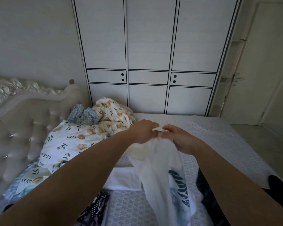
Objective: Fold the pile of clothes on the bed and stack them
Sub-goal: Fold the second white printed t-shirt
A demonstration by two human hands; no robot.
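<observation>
Here, a white shirt (155, 168) is held up over the near part of the bed (219, 141), hanging free from both hands. It is judged light, thin and very limp: the cloth drapes in long soft folds and seems to let some light through, so it should slide and crumple easily unless it is kept taut. A dark blue print is seen on its lower right part. Its top edge is pinched between the left hand (142, 132) and the right hand (178, 137), whose fingers are curled round a small bunch of fabric, nearly touching each other. A better hold is likely found at the shoulder seams, hands well apart, so the shirt can be spread flat. A dark patterned garment (96, 207) and a folded white one (122, 178) lie just beside it. Farther off, a flowered quilt (72, 141) is heaped near the headboard (15, 119), and a wardrobe (150, 54) stands behind.
</observation>
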